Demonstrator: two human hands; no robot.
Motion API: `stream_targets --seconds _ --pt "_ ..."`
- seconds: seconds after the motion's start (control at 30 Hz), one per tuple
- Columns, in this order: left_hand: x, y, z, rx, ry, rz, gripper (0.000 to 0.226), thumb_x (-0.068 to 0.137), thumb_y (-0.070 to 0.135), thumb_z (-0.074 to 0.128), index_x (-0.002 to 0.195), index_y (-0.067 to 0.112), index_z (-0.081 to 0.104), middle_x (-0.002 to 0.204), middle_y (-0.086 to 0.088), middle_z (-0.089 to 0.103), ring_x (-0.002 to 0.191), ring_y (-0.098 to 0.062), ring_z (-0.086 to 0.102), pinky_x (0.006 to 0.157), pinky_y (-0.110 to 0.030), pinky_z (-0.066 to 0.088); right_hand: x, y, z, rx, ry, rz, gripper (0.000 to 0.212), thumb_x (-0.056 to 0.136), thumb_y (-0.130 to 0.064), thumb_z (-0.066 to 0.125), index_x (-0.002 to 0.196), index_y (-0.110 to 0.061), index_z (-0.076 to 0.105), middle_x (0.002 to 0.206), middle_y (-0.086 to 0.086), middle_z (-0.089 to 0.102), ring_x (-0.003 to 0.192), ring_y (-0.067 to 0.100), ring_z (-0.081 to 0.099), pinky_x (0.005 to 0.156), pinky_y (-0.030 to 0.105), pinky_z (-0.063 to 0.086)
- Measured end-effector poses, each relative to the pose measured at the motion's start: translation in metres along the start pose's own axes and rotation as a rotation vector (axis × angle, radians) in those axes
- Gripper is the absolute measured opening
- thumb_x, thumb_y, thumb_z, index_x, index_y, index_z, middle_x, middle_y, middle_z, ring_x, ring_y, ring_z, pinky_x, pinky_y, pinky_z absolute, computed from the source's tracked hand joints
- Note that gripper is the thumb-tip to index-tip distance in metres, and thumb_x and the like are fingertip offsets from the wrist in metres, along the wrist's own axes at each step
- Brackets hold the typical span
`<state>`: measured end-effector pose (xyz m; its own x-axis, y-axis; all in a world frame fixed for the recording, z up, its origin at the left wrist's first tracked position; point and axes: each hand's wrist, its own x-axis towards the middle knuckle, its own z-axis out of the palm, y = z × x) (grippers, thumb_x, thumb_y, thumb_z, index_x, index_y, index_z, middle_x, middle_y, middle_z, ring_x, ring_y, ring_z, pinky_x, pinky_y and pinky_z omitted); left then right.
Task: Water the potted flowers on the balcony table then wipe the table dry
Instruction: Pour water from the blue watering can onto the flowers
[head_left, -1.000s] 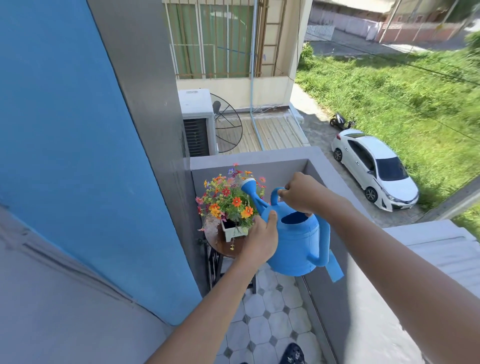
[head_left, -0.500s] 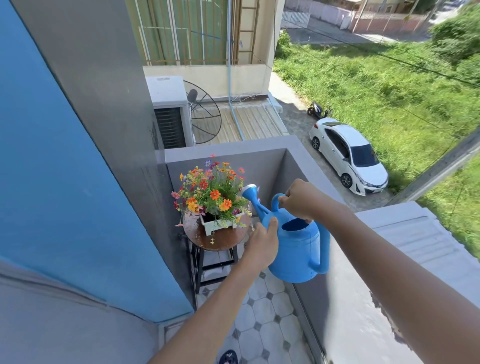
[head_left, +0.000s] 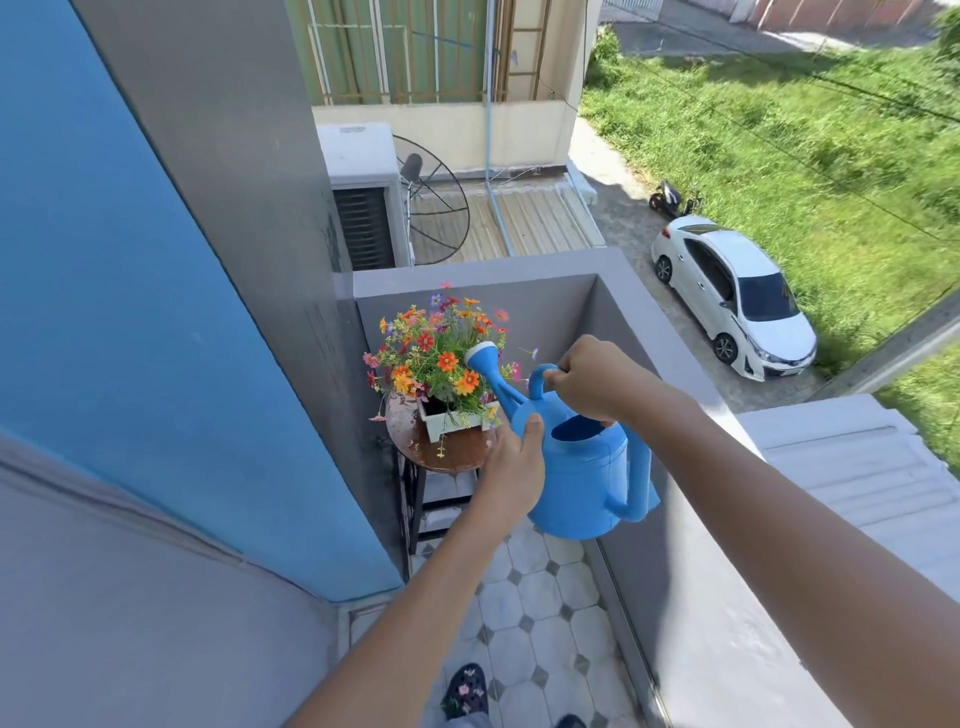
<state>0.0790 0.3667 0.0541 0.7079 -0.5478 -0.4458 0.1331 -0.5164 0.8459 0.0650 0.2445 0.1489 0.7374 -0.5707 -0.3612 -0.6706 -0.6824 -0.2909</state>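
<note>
A blue watering can (head_left: 587, 467) is held in the air over the balcony floor (head_left: 540, 597), just to the right of a small round counter (head_left: 457, 452) in the far left corner. The right hand (head_left: 592, 382) is curled round the can's top handle, fingers closed over it. The left hand (head_left: 511, 467) is pressed against the can's left side below the base of the spout, thumb up along the blue wall; its fingers are hidden behind the can, so how far they wrap cannot be told. The can tilts toward the far left, and its spout ends in a white-faced sprinkler head (head_left: 480, 358) that sits among the flowers (head_left: 436, 358). No water stream can be made out.

The flowers, orange, red and purple, grow from a white pot (head_left: 449, 423) standing on the brown counter top, close to its far edge. The counter rests on a dark metal frame (head_left: 415, 499).

The floor has pale octagonal tiles. A grey parapet wall (head_left: 519, 270) runs along the far and right sides. Below, a white car (head_left: 732, 301) is parked beside grass (head_left: 810, 156).
</note>
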Motion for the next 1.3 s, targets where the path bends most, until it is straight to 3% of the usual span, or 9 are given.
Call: stream_targets --seconds 0.1,0.3,0.57,0.67,0.77,0.9,1.07,1.17,1.3 --pt "-0.002 0.001 -0.009 -0.02 0.026 -0.008 0.061 0.095 0.062 0.024 0.127 0.012 0.042 0.115 -0.01 0.053 0.096 -0.023 0.053 0.07 -0.035 0.04 -0.001 -0.013 -0.004 -0.005 0.016 -0.045 0.036 0.1 -0.029 0.044 0.073 -0.006 0.05 0.064 0.007 0.047 0.049 0.019 0.049 0.043 0.023 0.034" --pt "-0.009 0.001 -0.028 -0.025 0.072 -0.031 0.069 0.091 0.068 0.021 0.126 0.012 0.043 0.119 -0.017 0.056 0.093 -0.025 0.054 0.074 -0.039 0.04 0.0 -0.034 -0.005 -0.014 -0.008 -0.105 0.033 0.099 -0.032 0.044 0.096 -0.004 0.06 0.069 0.01 0.054 0.045 0.024 0.056 0.042 0.022 0.043" --pt "-0.014 -0.012 -0.044 -0.002 0.089 -0.054 0.069 0.095 0.062 0.023 0.136 0.009 0.037 0.122 -0.012 0.051 0.1 -0.023 0.056 0.074 -0.036 0.041 -0.001 -0.049 0.008 -0.029 -0.029 -0.141 0.031 0.099 -0.03 0.044 0.08 -0.007 0.047 0.065 0.014 0.053 0.043 0.027 0.057 0.044 0.026 0.046" --pt "-0.015 -0.011 -0.047 0.007 0.096 -0.056 0.068 0.095 0.062 0.023 0.131 0.006 0.04 0.112 -0.015 0.053 0.085 -0.019 0.052 0.066 -0.034 0.038 -0.001 -0.053 0.008 -0.025 -0.026 -0.147 0.034 0.1 -0.031 0.043 0.076 -0.007 0.044 0.057 0.013 0.051 0.04 0.026 0.054 0.045 0.025 0.043" --pt "-0.015 -0.008 -0.048 0.011 0.102 -0.05 0.066 0.096 0.06 0.023 0.126 0.004 0.041 0.093 -0.005 0.045 0.075 -0.016 0.045 0.064 -0.034 0.036 0.0 -0.055 0.004 -0.02 -0.028 -0.14 0.032 0.1 -0.031 0.043 0.087 -0.003 0.052 0.062 0.014 0.055 0.042 0.027 0.057 0.047 0.027 0.047" --pt "-0.013 -0.006 -0.048 0.036 0.098 -0.031 0.069 0.096 0.062 0.022 0.13 0.005 0.039 0.115 -0.011 0.049 0.095 -0.025 0.054 0.074 -0.037 0.039 0.0 -0.055 0.001 -0.029 -0.029 -0.129 0.031 0.1 -0.029 0.043 0.097 -0.001 0.056 0.066 0.014 0.056 0.045 0.028 0.06 0.048 0.03 0.051" --pt "-0.002 0.005 -0.045 0.039 0.075 -0.002 0.066 0.096 0.062 0.022 0.12 0.005 0.045 0.092 -0.016 0.051 0.07 -0.017 0.043 0.059 -0.034 0.031 0.003 -0.053 -0.013 -0.026 -0.005 -0.101 0.028 0.098 -0.027 0.044 0.091 -0.002 0.053 0.061 0.013 0.052 0.039 0.026 0.055 0.04 0.022 0.042" --pt "0.007 0.011 -0.039 0.057 0.037 0.014 0.068 0.094 0.065 0.02 0.12 0.007 0.044 0.113 -0.022 0.057 0.078 -0.022 0.046 0.067 -0.036 0.035 0.008 -0.046 -0.021 -0.021 -0.009 -0.051 0.027 0.096 -0.022 0.044 0.095 0.0 0.059 0.058 0.011 0.054 0.037 0.024 0.055 0.04 0.022 0.042" --pt "0.008 0.011 -0.031 0.065 0.012 0.017 0.069 0.094 0.065 0.02 0.125 0.007 0.042 0.11 -0.015 0.056 0.081 -0.022 0.049 0.066 -0.035 0.035 0.005 -0.04 -0.02 0.015 -0.033 0.012 0.03 0.099 -0.016 0.039 0.103 0.002 0.062 0.066 0.009 0.051 0.055 0.03 0.062 0.05 0.032 0.051"
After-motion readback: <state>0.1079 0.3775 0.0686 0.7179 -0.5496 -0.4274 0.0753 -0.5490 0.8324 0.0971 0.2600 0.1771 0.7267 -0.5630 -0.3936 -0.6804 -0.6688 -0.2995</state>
